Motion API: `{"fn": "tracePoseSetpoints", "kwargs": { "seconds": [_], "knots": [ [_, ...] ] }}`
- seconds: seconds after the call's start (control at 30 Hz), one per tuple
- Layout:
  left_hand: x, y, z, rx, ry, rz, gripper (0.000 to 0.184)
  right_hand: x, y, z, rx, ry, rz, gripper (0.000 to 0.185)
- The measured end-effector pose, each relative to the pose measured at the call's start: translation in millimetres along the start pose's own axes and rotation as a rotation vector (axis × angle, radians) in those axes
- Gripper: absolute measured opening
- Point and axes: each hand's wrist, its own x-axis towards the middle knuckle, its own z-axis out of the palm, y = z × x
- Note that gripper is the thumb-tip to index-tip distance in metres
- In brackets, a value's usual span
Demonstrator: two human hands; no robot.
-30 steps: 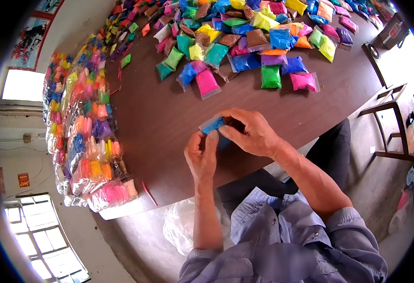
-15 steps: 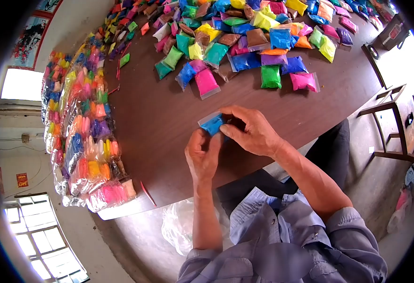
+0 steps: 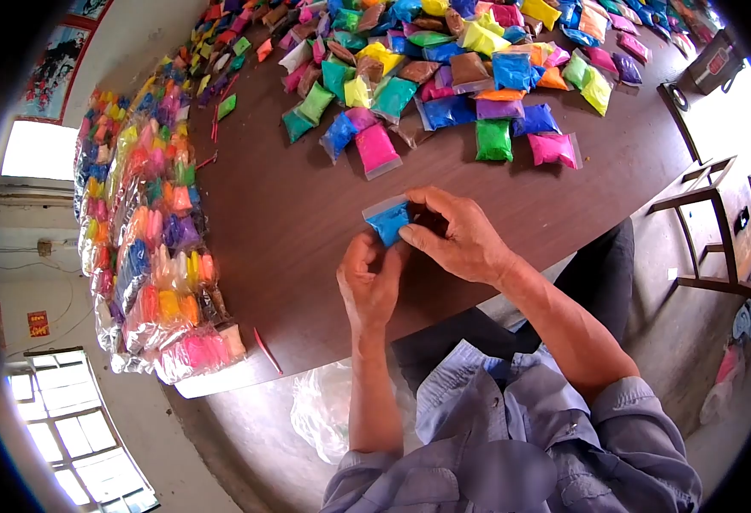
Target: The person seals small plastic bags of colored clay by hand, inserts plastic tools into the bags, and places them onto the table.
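Note:
Between my two hands is a small clear plastic bag with bright blue filling [image 3: 387, 224], held above the near part of the brown table [image 3: 307, 256]. My left hand [image 3: 370, 278] pinches its lower left part between thumb and fingers. At the bag's right side, my right hand [image 3: 461, 235] grips the edge with thumb and forefinger. The flat clear strip along the top of the bag faces away from me. Just beyond my hands lie a pink bag [image 3: 377, 150] and a green bag [image 3: 493, 140].
A large heap of coloured bags [image 3: 452, 68] covers the far side of the table. Clear packs of filled bags [image 3: 170, 282] are stacked along the left edge. A thin red strip [image 3: 268, 350] lies near the front left. A wooden stool [image 3: 718, 214] stands at right; a metal mug [image 3: 714, 64] sits at far right.
The blue bag has turned slightly between my fingers, and more of its clear top strip and blue front now shows. My hands have barely moved.

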Motion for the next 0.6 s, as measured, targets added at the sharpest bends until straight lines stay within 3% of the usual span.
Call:
{"fn": "tracePoseSetpoints", "kwargs": {
  "seconds": [0.07,0.17,0.4,0.5,0.6],
  "knots": [
    [0,8,3,-0.141,0.042,-0.041,0.016,0,6,1,0.019,0.004,-0.001,0.038],
    [2,6,1,-0.136,0.054,0.051,0.014,0,11,2,0.045,0.003,-0.006,0.038],
    [0,-4,1,-0.129,0.084,0.044,0.008,-1,2,-1,-0.082,-0.019,-0.039,0.035],
    [-2,1,2,-0.205,0.043,-0.025,0.008,-2,-4,-3,-0.104,-0.030,0.077,0.032],
    [-2,13,-1,-0.279,0.042,-0.098,0.014,-4,2,4,-0.032,0.019,0.005,0.029]
  ]
}}
